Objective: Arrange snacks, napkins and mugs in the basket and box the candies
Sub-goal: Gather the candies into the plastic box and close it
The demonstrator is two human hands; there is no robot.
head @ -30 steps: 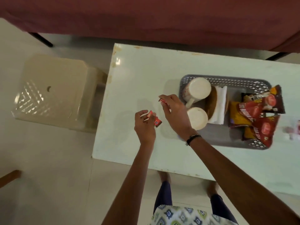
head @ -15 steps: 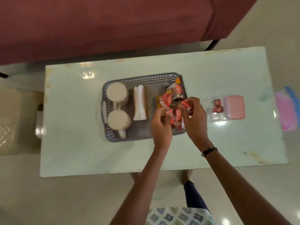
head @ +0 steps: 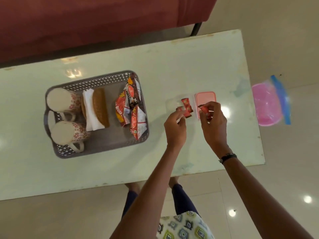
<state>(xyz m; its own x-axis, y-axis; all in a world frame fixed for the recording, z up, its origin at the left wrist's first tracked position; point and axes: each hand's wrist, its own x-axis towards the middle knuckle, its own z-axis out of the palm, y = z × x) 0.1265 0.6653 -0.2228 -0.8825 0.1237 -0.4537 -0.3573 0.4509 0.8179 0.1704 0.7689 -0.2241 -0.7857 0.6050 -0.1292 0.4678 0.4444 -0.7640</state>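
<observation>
Head camera looks down on my two hands above a pale table (head: pixel 172 66). My right hand (head: pixel 213 125) pinches a red candy (head: pixel 203 108) over the pink lid (head: pixel 205 99). My left hand (head: pixel 175 128) pinches another candy (head: pixel 180 109) at the clear box (head: pixel 170 102), where one more candy (head: pixel 187 107) lies just beyond my fingertips. Well left of my hands, the grey basket (head: pixel 103 149) holds two mugs (head: pixel 60 100), napkins (head: pixel 89 111) and snack packets (head: pixel 131 107).
</observation>
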